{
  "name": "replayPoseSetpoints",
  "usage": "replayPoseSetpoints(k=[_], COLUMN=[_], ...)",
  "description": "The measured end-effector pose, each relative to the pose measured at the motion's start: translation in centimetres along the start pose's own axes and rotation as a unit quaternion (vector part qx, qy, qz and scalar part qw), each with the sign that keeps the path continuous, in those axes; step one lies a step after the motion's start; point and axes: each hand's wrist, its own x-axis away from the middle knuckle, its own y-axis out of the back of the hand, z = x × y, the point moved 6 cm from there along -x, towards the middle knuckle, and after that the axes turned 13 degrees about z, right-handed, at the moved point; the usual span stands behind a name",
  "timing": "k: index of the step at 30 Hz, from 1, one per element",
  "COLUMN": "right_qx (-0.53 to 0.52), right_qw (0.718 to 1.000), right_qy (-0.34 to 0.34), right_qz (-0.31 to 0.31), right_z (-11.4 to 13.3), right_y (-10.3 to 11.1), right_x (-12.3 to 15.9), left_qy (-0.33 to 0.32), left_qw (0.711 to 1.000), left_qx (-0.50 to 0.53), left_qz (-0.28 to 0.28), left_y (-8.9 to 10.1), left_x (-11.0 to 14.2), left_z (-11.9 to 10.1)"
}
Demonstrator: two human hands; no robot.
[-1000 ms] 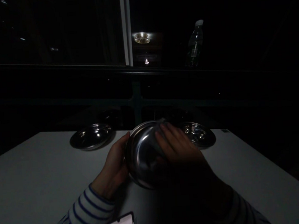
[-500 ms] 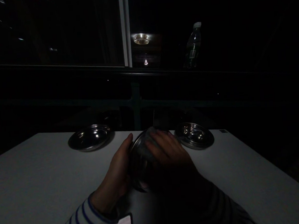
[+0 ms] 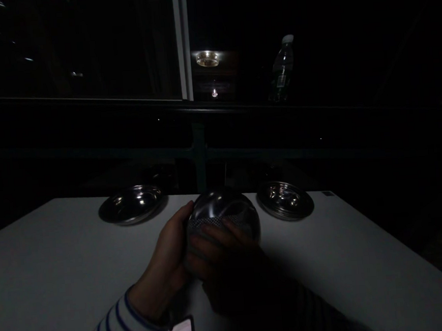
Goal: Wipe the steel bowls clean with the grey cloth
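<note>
The left hand [image 3: 167,259] is closed around the left edge of a metal bowl [image 3: 227,201], held over the worktop [image 3: 79,263]; the right hand [image 3: 226,254], fingers bent, holds a checked cloth [image 3: 207,221] against it. Behind stand a shiny dish [image 3: 130,207], left, and stacked dishes [image 3: 285,201], right.

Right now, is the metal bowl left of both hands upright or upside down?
Upright: the bowl beyond the left hand shows its shiny hollow inside, rim uppermost.
</note>
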Motion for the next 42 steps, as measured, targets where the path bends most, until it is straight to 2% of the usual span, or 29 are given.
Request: replayPoseSetpoints(k=[3, 5, 6, 9, 11, 13, 14, 15, 16, 18, 20, 21, 23, 25, 26, 29, 30, 33, 37, 39, 42], right_qx=[0.0, -0.005, -0.006, -0.002, 0.001, -0.009, -0.021, -0.021, -0.016, -0.005, -0.018, -0.021, -0.021, -0.036, -0.037, -0.029, -0.025, -0.051, -0.16, -0.174, -0.112], right_qw=[0.999, 1.0, 1.0, 0.993, 0.991, 0.997, 0.997, 0.997, 0.998, 0.996, 0.988, 0.986, 0.991, 0.996, 0.997, 0.998, 0.998, 0.992, 0.957, 0.95, 0.978], right_qy=[0.04, 0.012, -0.017, -0.12, -0.133, -0.071, -0.038, -0.013, -0.018, -0.085, -0.153, -0.165, -0.134, -0.053, -0.028, -0.026, -0.043, -0.118, -0.241, -0.26, -0.177], right_qz=[-0.007, -0.002, 0.003, 0.011, 0.01, 0.032, 0.067, 0.07, 0.057, 0.028, 0.027, 0.024, 0.019, 0.059, 0.058, 0.039, 0.028, 0.004, -0.013, -0.019, -0.002], right_z=[-0.6, -2.6, -3.8, -6.1, -5.5, -3.6, -2.8, -2.4, -2.7, -4.6, -6.5, -6.8, -5.6, -2.9, -1.7, -0.5, -1.0, -4.3, -8.9, -9.2, -6.2], right_y=[-0.4, -0.6, -0.6, -0.3, 0.1, 0.2, -0.2, -0.2, -0.2, 0.0, -0.2, -0.2, -0.3, -0.9, -0.9, -0.9, -0.7, -0.3, 0.0, 0.2, 0.4], right_x=[0.7, 1.0, 1.1, 1.2, 1.1, 0.8, 0.6, 0.6, 0.6, 0.8, 1.2, 1.3, 1.2, 0.7, 0.6, 0.2, 0.2, 0.6, 1.9, 2.0, 0.8], left_qy=[-0.093, -0.141, -0.146, -0.099, -0.079, -0.093, -0.093, -0.086, -0.082, -0.076, -0.073, -0.076, -0.097, -0.11, -0.109, -0.071, -0.054, -0.013, -0.011, -0.003, 0.011], left_qw=[0.995, 0.989, 0.988, 0.995, 0.997, 0.995, 0.995, 0.995, 0.996, 0.997, 0.997, 0.997, 0.995, 0.993, 0.993, 0.996, 0.996, 0.996, 0.994, 0.994, 0.998], left_qx=[0.014, 0.028, 0.028, 0.01, 0.008, 0.017, 0.017, 0.01, 0.0, -0.015, -0.016, -0.013, -0.005, -0.006, -0.008, -0.026, -0.036, -0.067, -0.103, -0.1, -0.066], left_qz=[-0.029, -0.041, -0.041, -0.021, -0.017, -0.033, -0.041, -0.039, -0.034, -0.032, -0.025, -0.023, -0.032, -0.04, -0.042, -0.048, -0.065, -0.058, -0.039, -0.033, -0.02], left_y=[0.8, 1.2, 1.3, 1.0, 0.8, 1.0, 1.1, 1.1, 1.1, 1.0, 0.9, 0.8, 0.8, 0.8, 0.8, 0.7, 0.8, 0.4, -0.1, -0.4, -0.8], left_x=[0.0, 0.0, -0.1, -0.5, -0.6, -0.5, -0.4, -0.4, -0.4, -0.5, -0.6, -0.7, -0.7, -0.7, -0.6, -0.6, -0.4, -0.2, 0.1, 0.2, 0.3], left_z=[-2.3, -3.3, -3.4, -2.4, -1.9, -2.0, -2.0, -2.0, -2.0, -2.0, -1.9, -2.0, -2.2, -2.2, -2.1, -0.9, -0.4, 0.6, 0.6, 0.8, 1.3])
